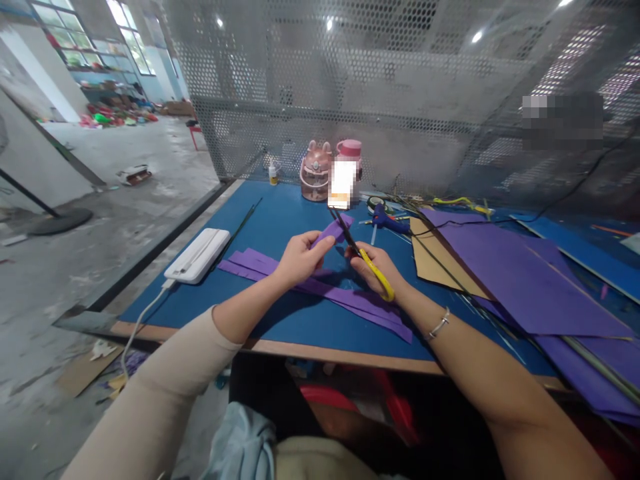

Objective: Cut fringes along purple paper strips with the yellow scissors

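Note:
Between thumb and fingers, my left hand [303, 257] pinches a short purple strip [330, 231] above the table. My right hand [377, 265] grips a pair of scissors [376, 270] with yellow handles and dark blades. The blades point up and away, crossing the far end of the held strip; whether they cut into it I cannot tell. Beneath both hands, several long purple strips [345, 295] lie across the blue tabletop [270, 313], some with small notches along an edge.
Left on the table lies a white power bank [197, 255] with a cable. Behind my hands stand a lit phone [343, 183], a pink bear-eared jug [317, 170] and a small bottle [273, 173]. To the right are a blue glue gun [385, 217], brown card [437, 260] and purple sheets [525, 273].

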Demonstrator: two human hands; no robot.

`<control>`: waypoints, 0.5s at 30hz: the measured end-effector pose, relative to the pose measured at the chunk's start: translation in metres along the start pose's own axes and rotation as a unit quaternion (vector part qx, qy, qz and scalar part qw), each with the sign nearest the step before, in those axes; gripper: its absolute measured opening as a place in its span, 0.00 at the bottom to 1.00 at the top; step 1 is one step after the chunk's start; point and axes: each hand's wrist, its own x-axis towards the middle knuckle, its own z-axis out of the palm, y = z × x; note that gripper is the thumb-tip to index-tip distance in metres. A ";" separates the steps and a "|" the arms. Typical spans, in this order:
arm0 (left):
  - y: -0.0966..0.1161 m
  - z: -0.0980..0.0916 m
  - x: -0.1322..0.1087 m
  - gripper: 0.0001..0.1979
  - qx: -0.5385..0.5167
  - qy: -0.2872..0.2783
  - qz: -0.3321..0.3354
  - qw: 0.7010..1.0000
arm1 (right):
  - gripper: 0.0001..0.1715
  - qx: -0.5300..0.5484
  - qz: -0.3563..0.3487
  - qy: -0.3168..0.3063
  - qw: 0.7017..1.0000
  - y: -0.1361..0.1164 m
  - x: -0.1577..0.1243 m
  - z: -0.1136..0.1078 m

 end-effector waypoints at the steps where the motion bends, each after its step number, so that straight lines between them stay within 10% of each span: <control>1: 0.002 0.000 0.000 0.20 -0.016 -0.014 -0.020 1.000 | 0.29 0.000 0.004 -0.003 1.000 0.000 0.000 0.000; 9: 0.024 -0.025 0.007 0.24 -0.249 -0.235 -0.228 0.912 | 0.24 -0.012 0.014 0.023 1.000 0.003 0.001 0.003; 15: -0.004 -0.007 0.007 0.22 -0.002 -0.100 -0.088 0.991 | 0.23 -0.039 0.039 0.088 0.995 0.011 0.001 0.006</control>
